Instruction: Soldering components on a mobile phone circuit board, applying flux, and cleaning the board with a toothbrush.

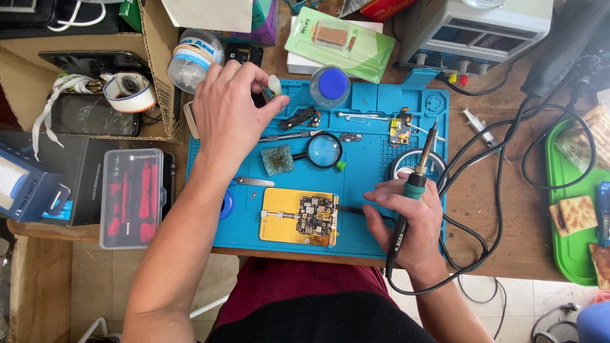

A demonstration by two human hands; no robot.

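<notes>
My right hand (406, 219) grips a soldering iron (416, 181) by its black and green handle, tip pointing up and away. Its fingers also rest on a thin dark tool whose end reaches toward a circuit board (316, 216) clamped on a yellow holder (276, 216) at the blue mat's (368, 190) near edge. My left hand (232, 111) reaches to the mat's far left corner and pinches a small whitish object (274, 84) together with a thin tool. A magnifying glass (323, 151) and a green sponge piece (277, 159) lie between the hands.
A clear box of red-handled tools (132, 197) sits left of the mat. A cardboard box (95, 76) with phones and tape stands at far left. A bench power supply (473, 28) with cables is at the back right; a green tray (572, 190) lies right. Small parts scatter over the mat.
</notes>
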